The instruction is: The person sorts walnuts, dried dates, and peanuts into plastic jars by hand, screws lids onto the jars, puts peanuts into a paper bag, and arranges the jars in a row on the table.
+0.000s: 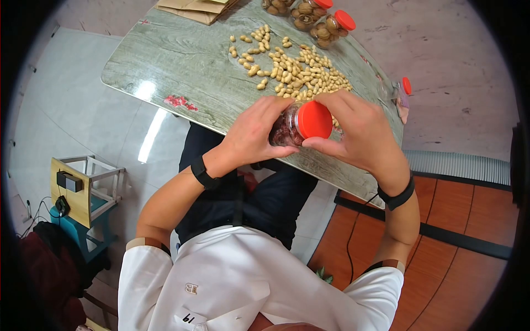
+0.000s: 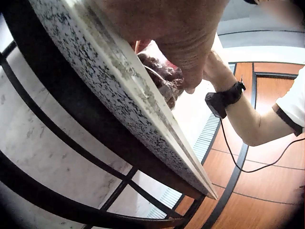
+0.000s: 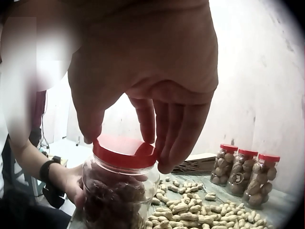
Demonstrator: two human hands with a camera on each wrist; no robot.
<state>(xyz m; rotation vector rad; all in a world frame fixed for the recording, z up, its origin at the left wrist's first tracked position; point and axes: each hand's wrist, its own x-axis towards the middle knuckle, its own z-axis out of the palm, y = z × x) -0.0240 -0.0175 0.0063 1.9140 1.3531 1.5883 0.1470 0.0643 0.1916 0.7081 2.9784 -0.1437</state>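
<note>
Grey-green worktop (image 1: pixel 165 60) spans the upper frame; left hand (image 1: pixel 249 132) clamps a jar (image 1: pixel 282 128) of seemingly dried fruit, steadying it, right hand (image 1: pixel 365 129) gripping its red lid (image 1: pixel 316 119).

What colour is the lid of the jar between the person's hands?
The lid is red, showing best in the head view.

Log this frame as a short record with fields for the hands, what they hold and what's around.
left hand: grips jar body
right hand: fingers and thumb around red lid
jar: clear, dark red contents
red lid: on jar; tightness unclear
table: grey-green, flower pattern
loose on table: peanuts
far side: three lidded walnut jars, brown paper
</note>
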